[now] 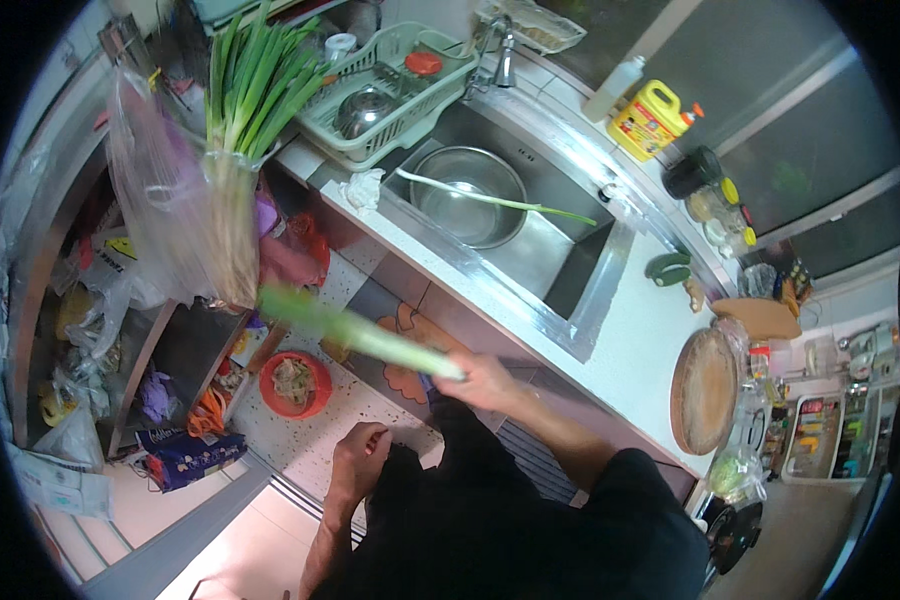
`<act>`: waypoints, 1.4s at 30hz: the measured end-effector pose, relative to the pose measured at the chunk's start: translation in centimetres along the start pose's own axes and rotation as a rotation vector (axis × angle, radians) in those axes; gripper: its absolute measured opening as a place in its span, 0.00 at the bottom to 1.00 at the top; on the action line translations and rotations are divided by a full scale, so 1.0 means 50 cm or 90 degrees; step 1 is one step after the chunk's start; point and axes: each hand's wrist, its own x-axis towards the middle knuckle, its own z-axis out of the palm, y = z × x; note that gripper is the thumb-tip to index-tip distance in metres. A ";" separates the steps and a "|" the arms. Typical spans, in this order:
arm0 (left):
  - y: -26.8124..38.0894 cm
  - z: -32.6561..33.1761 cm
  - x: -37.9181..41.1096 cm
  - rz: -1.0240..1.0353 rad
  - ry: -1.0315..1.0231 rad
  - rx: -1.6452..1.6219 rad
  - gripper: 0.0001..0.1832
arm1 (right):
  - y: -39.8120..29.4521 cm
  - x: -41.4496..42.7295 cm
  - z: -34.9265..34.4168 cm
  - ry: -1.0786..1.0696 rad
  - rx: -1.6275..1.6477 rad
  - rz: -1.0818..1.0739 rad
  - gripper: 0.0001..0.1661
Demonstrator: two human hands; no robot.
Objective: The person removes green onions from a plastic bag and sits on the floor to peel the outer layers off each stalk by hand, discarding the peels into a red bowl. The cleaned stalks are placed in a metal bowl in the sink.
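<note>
My right hand (484, 382) grips a thick scallion stalk (379, 341) by its white end. The stalk points to the upper left and its green end is motion-blurred. Close to my body, my left hand (360, 454) is loosely curled, with nothing visible in it. A large tied bunch of scallions (255, 112) stands upright at the left, beside a clear plastic bag (146, 172). Inside the sink (544, 247) sits a round metal basin (521, 176). Another scallion (487, 198) lies across that basin. On the floor, a red bin (324, 382) contains pale and green scraps.
A green dish rack (397, 142) stands left of the sink, near the faucet (505, 60). Cucumbers (667, 268), ginger (694, 295) and a round wooden chopping board (705, 394) are along the right-hand counter. A shelf (146, 360) holding bags borders the left side.
</note>
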 end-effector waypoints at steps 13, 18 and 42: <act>0.022 0.111 0.123 0.061 -0.274 0.167 0.11 | 0.181 0.155 -0.338 0.552 0.748 -0.020 0.12; 0.086 0.133 0.292 -0.037 -0.270 0.199 0.10 | 0.329 0.340 -0.321 0.696 0.811 0.030 0.12; 0.157 0.122 0.814 0.258 -0.286 0.254 0.12 | 0.380 0.268 -0.317 0.513 0.503 0.369 0.09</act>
